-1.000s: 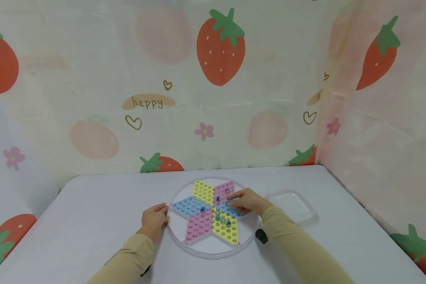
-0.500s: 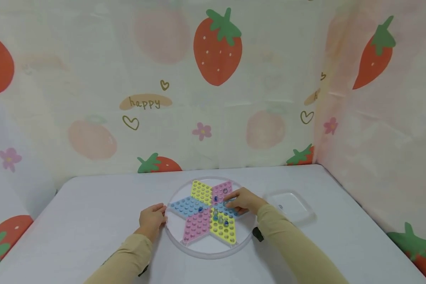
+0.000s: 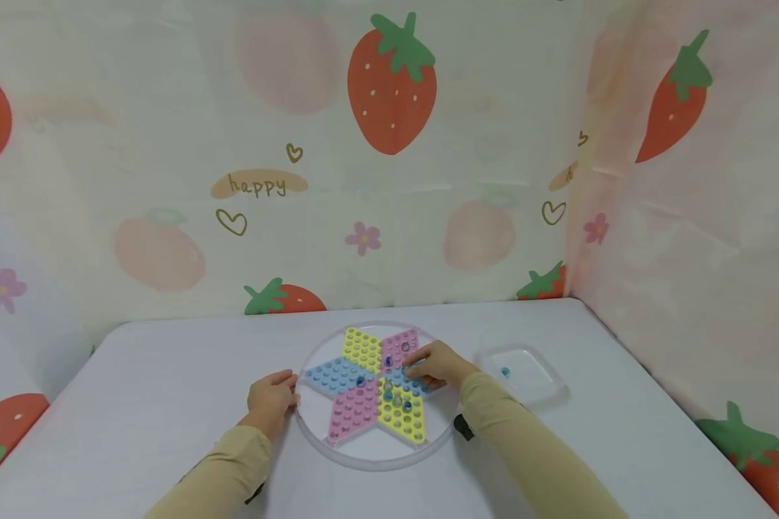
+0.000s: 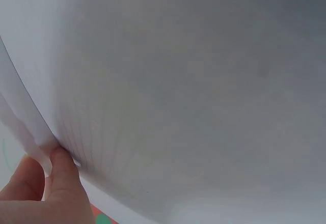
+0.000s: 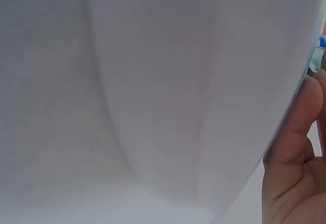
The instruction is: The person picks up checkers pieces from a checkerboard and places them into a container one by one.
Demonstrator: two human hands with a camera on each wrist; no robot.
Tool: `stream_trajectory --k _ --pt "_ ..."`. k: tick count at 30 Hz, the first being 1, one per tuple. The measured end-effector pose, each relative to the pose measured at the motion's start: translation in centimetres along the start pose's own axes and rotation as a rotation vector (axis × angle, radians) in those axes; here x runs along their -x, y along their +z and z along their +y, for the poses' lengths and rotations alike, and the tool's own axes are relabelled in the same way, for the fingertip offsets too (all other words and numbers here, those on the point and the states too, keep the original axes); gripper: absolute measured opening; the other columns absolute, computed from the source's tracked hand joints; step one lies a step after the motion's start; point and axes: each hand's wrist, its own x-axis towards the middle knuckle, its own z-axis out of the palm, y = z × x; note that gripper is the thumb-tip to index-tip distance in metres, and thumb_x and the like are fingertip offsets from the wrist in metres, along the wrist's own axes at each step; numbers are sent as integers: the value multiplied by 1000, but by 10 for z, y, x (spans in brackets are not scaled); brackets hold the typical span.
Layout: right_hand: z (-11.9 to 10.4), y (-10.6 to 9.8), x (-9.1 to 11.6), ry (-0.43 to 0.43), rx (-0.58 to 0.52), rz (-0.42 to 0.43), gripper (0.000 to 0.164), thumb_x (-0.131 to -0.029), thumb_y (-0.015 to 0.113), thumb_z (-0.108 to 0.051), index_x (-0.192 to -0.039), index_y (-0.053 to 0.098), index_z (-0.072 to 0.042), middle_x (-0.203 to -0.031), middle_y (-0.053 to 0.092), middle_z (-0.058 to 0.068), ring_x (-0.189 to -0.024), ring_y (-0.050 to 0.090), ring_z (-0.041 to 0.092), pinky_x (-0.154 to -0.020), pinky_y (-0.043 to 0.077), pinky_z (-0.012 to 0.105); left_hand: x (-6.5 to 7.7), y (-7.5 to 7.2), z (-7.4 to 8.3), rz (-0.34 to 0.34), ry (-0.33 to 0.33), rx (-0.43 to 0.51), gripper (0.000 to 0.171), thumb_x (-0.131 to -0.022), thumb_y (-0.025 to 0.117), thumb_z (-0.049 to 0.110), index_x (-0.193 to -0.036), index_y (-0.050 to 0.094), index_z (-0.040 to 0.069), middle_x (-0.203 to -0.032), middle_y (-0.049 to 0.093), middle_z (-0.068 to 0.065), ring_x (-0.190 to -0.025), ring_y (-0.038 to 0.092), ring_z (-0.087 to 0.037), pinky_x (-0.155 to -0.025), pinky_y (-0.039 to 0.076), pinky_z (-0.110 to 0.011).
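Note:
A round Chinese checkers board (image 3: 376,465) with a yellow, pink and blue star lies on the table. My left hand (image 3: 271,402) holds its left rim; in the left wrist view the thumb and a finger (image 4: 63,175) pinch the edge. My right hand (image 3: 440,364) is over the right blue point, fingers curled down. At its fingertips is a clear-and-blue glass marble (image 5: 317,60), seen at the right wrist view's edge and partly hidden. Other marbles sit in holes: a dark blue one (image 3: 361,381) left of centre, another (image 3: 407,406) on yellow, and a clear one (image 3: 405,347) on pink.
Right of the board stands a clear shallow plastic tray (image 3: 558,393) with a small blue marble (image 3: 505,372) in it. The white table (image 3: 188,360) meets a strawberry-print cloth (image 3: 389,194) at the back and right.
The head view has shifted slightly, so everything sits a little further left. Both hands keep their places on the board. The blue marble in the tray has come clearly into sight.

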Motion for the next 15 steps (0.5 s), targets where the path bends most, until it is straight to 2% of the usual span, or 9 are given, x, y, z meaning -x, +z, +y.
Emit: stream_trajectory --k 7,11,15 --pt "-3 -2 -2 -8 3 -4 26 -86 74 -12 -112 74 -10 -61 52 1 -55 46 10 -49 43 20 0 -1 5 -5 5 7 54 -86 47 -21 -139 39 -15 -141 42 -28 -128 43 -37 -65 45 -14" --pt "-4 -1 0 -27 18 -22 28 -87 73 -10 -115 73 -11 -56 47 0 -51 41 9 -46 39 20 -2 -1 2 -3 14 -12 52 -87 48 -21 -138 40 -15 -141 42 -29 -128 44 -38 -67 46 -16" --pt "-2 1 3 -31 12 -13 24 -86 73 -8 -110 75 -10 -51 43 -1 -47 37 9 -45 37 21 -3 0 -3 -5 14 -22 51 -87 48 -21 -137 41 -16 -141 42 -29 -127 44 -38 -68 47 -17"
